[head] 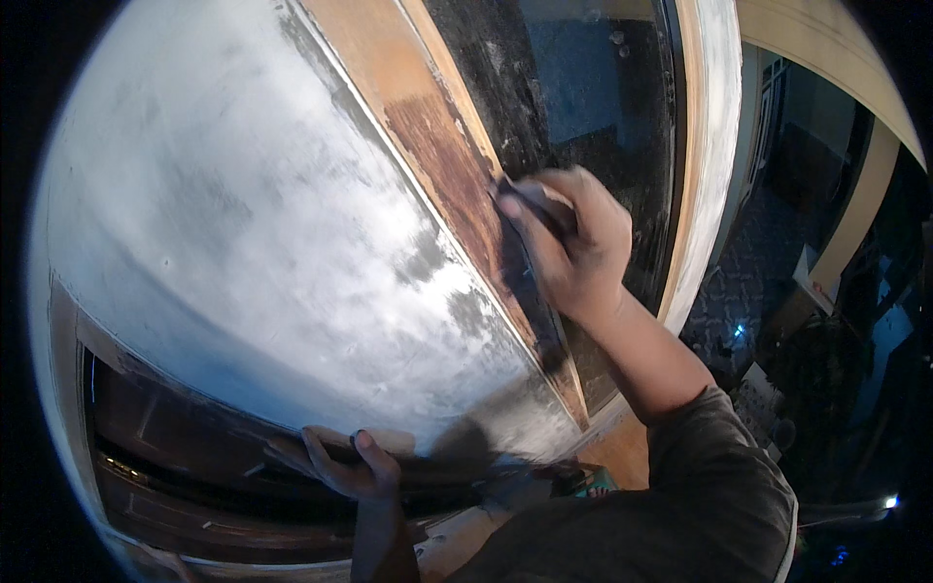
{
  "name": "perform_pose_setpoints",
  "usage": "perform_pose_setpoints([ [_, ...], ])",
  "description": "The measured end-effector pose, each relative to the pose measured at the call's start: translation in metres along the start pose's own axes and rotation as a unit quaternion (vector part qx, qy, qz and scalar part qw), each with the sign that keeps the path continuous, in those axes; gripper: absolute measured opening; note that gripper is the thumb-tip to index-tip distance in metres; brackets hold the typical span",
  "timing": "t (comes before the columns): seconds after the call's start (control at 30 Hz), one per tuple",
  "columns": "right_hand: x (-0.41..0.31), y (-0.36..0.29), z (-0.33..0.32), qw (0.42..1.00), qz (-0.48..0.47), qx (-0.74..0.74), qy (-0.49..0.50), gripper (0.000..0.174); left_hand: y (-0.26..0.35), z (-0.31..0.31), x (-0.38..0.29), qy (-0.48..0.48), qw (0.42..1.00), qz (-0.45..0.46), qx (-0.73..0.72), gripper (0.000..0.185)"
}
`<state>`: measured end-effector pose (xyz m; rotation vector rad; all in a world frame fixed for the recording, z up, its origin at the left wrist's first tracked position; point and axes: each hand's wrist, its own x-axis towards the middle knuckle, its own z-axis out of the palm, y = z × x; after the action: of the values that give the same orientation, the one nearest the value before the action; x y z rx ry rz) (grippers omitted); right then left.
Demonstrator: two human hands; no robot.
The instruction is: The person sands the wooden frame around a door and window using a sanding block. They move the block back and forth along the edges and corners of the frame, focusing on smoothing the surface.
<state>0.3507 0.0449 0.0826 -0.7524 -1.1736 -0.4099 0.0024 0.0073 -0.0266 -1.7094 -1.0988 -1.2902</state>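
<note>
My right hand (583, 240) pinches a dark folded sheet (543, 204), which looks like sandpaper, against the edge of a wooden frame (444, 160). The wood under it is bare and reddish brown in the middle, with tan paint above and worn paint along its edges. Slight blur covers the fingertips. Lower down, my left hand (353, 466) is held palm up with thumb and fingers apart, beside the lower edge of the white-grey wall (291, 218). Nothing shows in it; whether its fingers touch the wall edge cannot be told.
Dark window glass (590, 87) lies right of the frame, bordered by a pale painted strip (700, 182). A dark wooden door or panel (204, 437) is at lower left. Paved ground (736, 284) with pale boards (758, 393) lies at right, near a small bright lamp (891, 501).
</note>
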Motion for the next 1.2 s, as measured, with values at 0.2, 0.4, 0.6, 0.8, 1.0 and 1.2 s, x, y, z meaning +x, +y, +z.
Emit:
perform_pose_setpoints([
  [0.2,0.016,0.001,0.008,0.991,0.067,0.112,0.008,0.016,-0.001,-0.002,0.002,-0.007,1.000,0.012,0.007,0.063],
  [0.4,0.010,0.000,0.002,0.991,0.094,0.087,-0.042,0.020,0.000,-0.002,0.001,-0.003,1.000,0.002,0.002,0.063],
  [0.6,0.003,0.007,-0.002,0.985,0.136,0.098,-0.042,0.020,0.001,0.000,0.002,0.013,1.000,0.001,-0.028,0.062],
  [0.8,0.033,0.009,0.006,0.993,0.091,0.071,-0.014,0.025,0.005,-0.003,0.000,-0.011,1.000,-0.005,0.000,0.063],
  [1.0,0.023,-0.017,-0.009,0.974,0.198,0.110,0.020,0.019,0.005,0.000,-0.005,-0.002,0.999,-0.040,-0.033,0.063],
  [1.2,-0.002,-0.001,-0.009,0.985,0.091,0.147,0.015,0.016,0.003,-0.001,-0.005,0.001,0.998,-0.014,-0.058,0.064],
])
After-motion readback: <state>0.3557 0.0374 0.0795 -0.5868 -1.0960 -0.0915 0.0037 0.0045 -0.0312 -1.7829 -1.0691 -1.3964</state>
